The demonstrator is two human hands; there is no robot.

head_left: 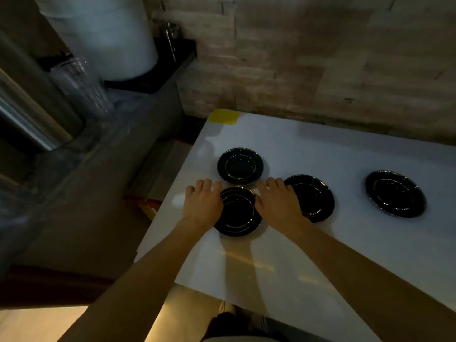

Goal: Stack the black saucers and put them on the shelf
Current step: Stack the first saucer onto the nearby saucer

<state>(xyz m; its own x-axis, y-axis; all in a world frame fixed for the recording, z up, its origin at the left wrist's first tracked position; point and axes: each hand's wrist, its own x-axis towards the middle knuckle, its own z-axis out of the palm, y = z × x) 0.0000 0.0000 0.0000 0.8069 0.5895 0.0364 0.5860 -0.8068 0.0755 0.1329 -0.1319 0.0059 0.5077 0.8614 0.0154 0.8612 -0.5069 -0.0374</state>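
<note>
A white tabletop (pixel 320 255) carries four sets of black saucers and a yellow note. Near the middle sits a small stack of saucers (pixel 238 213); just beyond it at 12 o'clock lies a single saucer (pixel 239 166), nearly touching. At 3 o'clock is another saucer (pixel 313 197), and farther out the same way a fourth saucer (pixel 396 193). The yellow note (pixel 224 116) lies at the far-left corner, around 11 o'clock.

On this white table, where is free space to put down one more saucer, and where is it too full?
Free: the white table between the third saucer and the far right saucer, and the wide near strip in front of them. Crowded: the left end, where both hands flank the near saucers, close behind them the back saucer.
</note>
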